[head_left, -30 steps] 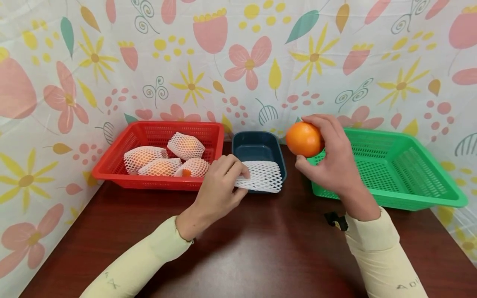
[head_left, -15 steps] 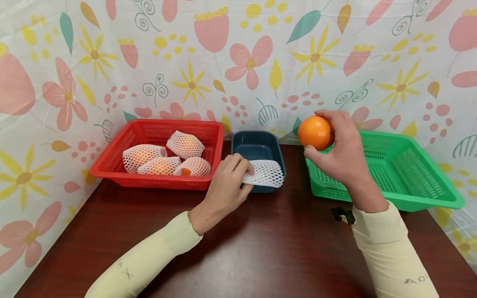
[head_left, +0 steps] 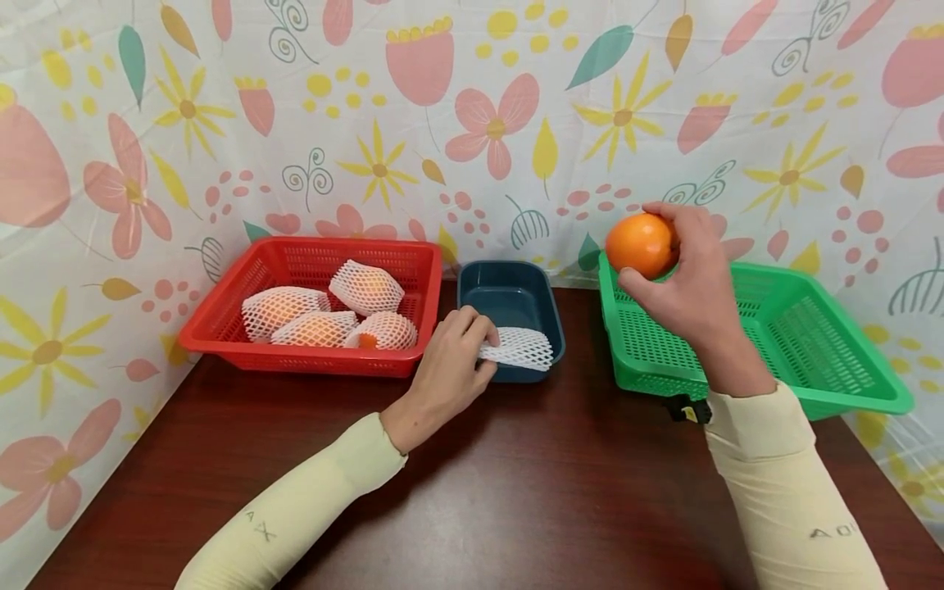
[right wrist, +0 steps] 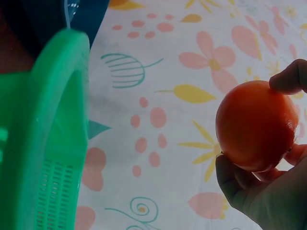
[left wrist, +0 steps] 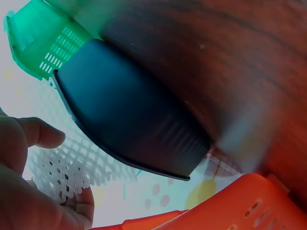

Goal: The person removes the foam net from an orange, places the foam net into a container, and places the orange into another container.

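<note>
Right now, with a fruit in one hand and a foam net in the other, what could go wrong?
Drop: the right hand holds the fruit in its fingertips, raised by the green basket; a slip could knock it on the rim or send it onto the table.

Loose net: the left hand pinches the foam net at one end above the blue tray; if the pinch loosens, it might fall there.

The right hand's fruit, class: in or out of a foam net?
Out: the orange fruit shows bare skin; the left hand holds a white foam net.
</note>
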The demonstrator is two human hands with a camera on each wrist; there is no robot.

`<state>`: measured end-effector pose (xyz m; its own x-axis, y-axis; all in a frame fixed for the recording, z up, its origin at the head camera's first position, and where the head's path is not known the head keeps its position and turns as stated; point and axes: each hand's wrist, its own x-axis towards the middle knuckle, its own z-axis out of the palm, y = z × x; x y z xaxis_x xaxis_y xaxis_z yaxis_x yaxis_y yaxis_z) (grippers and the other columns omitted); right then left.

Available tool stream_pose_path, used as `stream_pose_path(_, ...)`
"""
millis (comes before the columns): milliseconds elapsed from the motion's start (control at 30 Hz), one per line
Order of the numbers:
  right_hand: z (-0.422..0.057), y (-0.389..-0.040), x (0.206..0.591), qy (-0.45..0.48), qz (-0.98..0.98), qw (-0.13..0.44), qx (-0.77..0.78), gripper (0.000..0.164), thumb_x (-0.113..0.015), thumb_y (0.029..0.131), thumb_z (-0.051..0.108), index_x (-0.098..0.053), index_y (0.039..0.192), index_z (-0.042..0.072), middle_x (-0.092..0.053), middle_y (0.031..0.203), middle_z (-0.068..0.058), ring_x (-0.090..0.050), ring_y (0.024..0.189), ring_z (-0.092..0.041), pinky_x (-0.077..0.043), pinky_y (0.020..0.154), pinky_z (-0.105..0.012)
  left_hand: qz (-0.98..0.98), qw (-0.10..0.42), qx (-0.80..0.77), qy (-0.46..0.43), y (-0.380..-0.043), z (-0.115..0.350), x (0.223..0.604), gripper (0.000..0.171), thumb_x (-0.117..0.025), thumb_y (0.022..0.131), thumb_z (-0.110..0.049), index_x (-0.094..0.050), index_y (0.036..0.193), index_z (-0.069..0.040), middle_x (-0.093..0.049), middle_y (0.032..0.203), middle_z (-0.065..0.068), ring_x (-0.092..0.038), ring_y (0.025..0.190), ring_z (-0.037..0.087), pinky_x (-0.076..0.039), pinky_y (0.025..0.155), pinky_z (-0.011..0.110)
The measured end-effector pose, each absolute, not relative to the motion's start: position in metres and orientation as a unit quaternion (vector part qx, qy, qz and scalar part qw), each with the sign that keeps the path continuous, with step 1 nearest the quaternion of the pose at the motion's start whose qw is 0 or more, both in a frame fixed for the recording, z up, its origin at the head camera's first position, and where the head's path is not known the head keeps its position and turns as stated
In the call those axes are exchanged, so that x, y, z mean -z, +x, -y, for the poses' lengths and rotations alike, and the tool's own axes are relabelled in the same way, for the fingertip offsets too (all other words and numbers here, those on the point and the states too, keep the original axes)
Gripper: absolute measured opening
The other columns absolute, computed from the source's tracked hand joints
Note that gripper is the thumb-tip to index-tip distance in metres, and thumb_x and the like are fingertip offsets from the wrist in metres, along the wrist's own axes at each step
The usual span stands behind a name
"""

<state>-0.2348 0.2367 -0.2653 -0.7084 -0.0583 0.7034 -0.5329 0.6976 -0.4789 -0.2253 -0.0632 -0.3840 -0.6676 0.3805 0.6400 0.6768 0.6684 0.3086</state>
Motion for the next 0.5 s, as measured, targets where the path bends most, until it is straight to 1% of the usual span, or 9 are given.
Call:
stream_pose_path(133,-0.243,-0.245,0.264,0.154,0.861,0.333,-0.352,0.062,-0.076,0.082,0.009,-0.060,0.143,0.005,-0.056,0.134,-0.017,-0.036,0.117,-0.008,-0.038,0.084,-0.035,0.881,0.254,0.267,-0.297,-0.227,0.062,0.386,0.025,-0.078,0.084,-0.007,-0.065,0.104,-0.015,-0.058,0.105,0.001,-0.056,0.101,0.018,-0.051,0.086,0.034)
stream_pose_path(233,-0.249,-0.255,0.262,0.148,0.870,0.322,-0.343,0.063,-0.076,0.082,0.009,-0.060,0.142,0.005,-0.057,0.133,-0.019,-0.037,0.115,-0.013,-0.036,0.083,-0.043,0.889,0.237,0.259,-0.293,-0.227,0.061,0.387,0.026,-0.078,0.086,-0.010,-0.065,0.107,-0.015,-0.059,0.108,0.001,-0.056,0.102,0.017,-0.051,0.089,0.033)
stream_pose_path(367,-0.257,-0.268,0.259,0.142,0.885,0.297,-0.331,0.064,-0.076,0.083,0.009,-0.058,0.144,0.004,-0.056,0.136,-0.020,-0.042,0.117,-0.025,-0.037,0.084,-0.048,0.900,0.219,0.244,-0.288,-0.227,0.060,0.388,0.028,-0.078,0.087,-0.015,-0.066,0.112,-0.016,-0.062,0.113,0.001,-0.058,0.103,0.016,-0.052,0.091,0.032)
stream_pose_path(433,-0.260,-0.274,0.258,0.137,0.893,0.279,-0.326,0.063,-0.075,0.085,0.011,-0.057,0.145,0.003,-0.055,0.138,-0.021,-0.044,0.120,-0.032,-0.038,0.084,-0.050,0.901,0.219,0.238,-0.288,-0.227,0.059,0.388,0.030,-0.079,0.088,-0.018,-0.066,0.116,-0.017,-0.063,0.115,0.001,-0.059,0.103,0.016,-0.053,0.090,0.032)
stream_pose_path(500,-0.263,-0.278,0.257,0.128,0.904,0.256,-0.317,0.063,-0.073,0.088,0.014,-0.055,0.147,0.004,-0.053,0.141,-0.021,-0.043,0.124,-0.037,-0.039,0.085,-0.053,0.901,0.222,0.235,-0.289,-0.228,0.059,0.388,0.032,-0.079,0.089,-0.020,-0.067,0.118,-0.018,-0.064,0.116,0.001,-0.061,0.104,0.016,-0.053,0.090,0.033)
